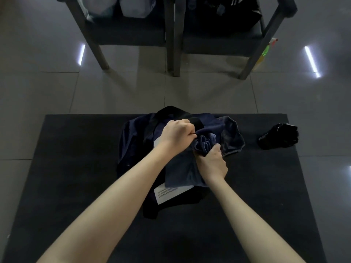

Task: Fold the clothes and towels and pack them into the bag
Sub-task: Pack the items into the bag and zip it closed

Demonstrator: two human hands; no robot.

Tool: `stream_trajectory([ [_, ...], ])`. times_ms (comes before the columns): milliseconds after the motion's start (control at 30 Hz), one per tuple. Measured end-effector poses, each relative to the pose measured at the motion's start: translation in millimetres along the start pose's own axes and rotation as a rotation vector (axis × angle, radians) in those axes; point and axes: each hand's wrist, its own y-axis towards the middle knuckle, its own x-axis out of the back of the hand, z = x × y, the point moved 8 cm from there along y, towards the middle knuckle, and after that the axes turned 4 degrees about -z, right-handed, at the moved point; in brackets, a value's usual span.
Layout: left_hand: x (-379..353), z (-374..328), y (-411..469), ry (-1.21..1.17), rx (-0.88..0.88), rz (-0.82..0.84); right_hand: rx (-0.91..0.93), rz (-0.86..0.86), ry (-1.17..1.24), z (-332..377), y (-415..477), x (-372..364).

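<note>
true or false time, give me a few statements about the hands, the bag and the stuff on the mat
1. The right hand grips the bunched blue cloth. True.
2. The bag sits on a chair. False: it lies on the dark mat on the floor.
3. A shiny black thing lies on the mat to the right of the bag, touched by neither hand. True.
4. The left hand lies flat on the mat. False: its fingers are curled, gripping the cloth above the bag.
5. Two chairs stand beyond the mat. True.
</note>
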Motion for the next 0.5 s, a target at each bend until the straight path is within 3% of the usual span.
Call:
stream_trajectory([
  [100,9,4,-9,-0.044,-0.003,-0.115,-0.085,0.074,0.058,-9,11,4],
  [200,12,18,-40,0.059,0.047,-0.176,-0.197,0.146,0.217,-15,23,8],
  [367,-20,30,-109,0.304,0.021,0.067,-0.24,0.198,0.336,-14,26,3],
  [500,-37,42,-138,0.35,0.216,0.263,-0.263,0.221,0.381,-13,25,2],
])
